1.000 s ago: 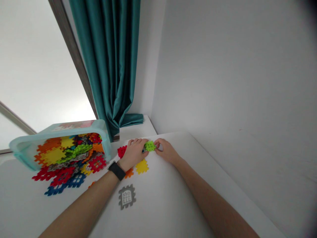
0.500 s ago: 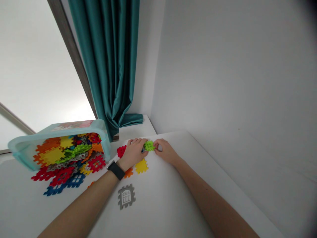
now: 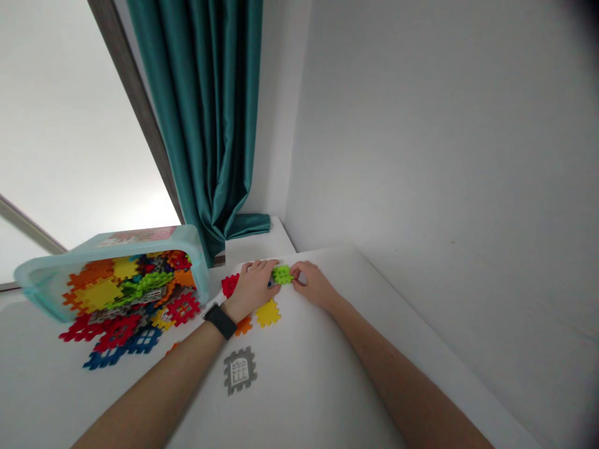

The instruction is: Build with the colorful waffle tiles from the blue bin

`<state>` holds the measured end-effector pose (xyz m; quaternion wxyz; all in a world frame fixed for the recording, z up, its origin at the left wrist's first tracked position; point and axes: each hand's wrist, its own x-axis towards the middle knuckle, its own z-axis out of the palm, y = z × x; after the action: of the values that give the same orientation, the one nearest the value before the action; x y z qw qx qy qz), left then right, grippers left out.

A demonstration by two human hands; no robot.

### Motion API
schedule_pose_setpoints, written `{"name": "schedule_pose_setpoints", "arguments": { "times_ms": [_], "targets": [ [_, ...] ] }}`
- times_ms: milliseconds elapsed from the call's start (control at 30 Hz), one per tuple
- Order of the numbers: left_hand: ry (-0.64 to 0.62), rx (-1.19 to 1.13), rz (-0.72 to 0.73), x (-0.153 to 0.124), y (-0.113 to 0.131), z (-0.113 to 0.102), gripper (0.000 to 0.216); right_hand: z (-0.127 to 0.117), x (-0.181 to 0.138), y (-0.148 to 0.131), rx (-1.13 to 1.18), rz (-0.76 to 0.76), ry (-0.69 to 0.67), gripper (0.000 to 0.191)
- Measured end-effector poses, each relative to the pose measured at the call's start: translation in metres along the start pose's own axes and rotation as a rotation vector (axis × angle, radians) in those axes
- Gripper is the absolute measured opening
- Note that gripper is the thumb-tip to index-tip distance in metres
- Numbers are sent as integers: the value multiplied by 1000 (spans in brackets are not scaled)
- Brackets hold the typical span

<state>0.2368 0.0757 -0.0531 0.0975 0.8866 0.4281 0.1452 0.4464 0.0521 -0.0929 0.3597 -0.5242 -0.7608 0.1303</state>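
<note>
A lime-green interlocking building tile (image 3: 282,275) with notched edges lies between my two hands at the far part of the white table. My right hand (image 3: 309,284) pinches its right edge between thumb and fingers. My left hand (image 3: 255,287) is closed at its left side, over a blue piece that shows only as a sliver under the fingers. Beside my left hand, a red tile (image 3: 229,285) is partly covered. Below it are a yellow tile (image 3: 268,313) and an orange tile (image 3: 244,325), the orange one half hidden by my wrist.
A grey tile with a window pattern (image 3: 240,371) lies nearer to me. On the left, a pale blue tub (image 3: 202,268) rests on its side, with many coloured tiles spilling out. Behind are a teal curtain (image 3: 210,125) and, to the right, a grey wall (image 3: 421,156).
</note>
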Motion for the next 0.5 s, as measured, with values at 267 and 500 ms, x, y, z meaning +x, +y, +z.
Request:
{"name": "schedule_pose_setpoints", "arguments": {
  "times_ms": [267, 500],
  "targets": [
    [5, 3, 4, 0, -3, 2, 55, -2, -2, 1, 63, 36, 63, 27],
    [45, -5, 40, -1, -2, -1, 54, -4, -2, 2, 90, 74, 148, 22]
  ]
}}
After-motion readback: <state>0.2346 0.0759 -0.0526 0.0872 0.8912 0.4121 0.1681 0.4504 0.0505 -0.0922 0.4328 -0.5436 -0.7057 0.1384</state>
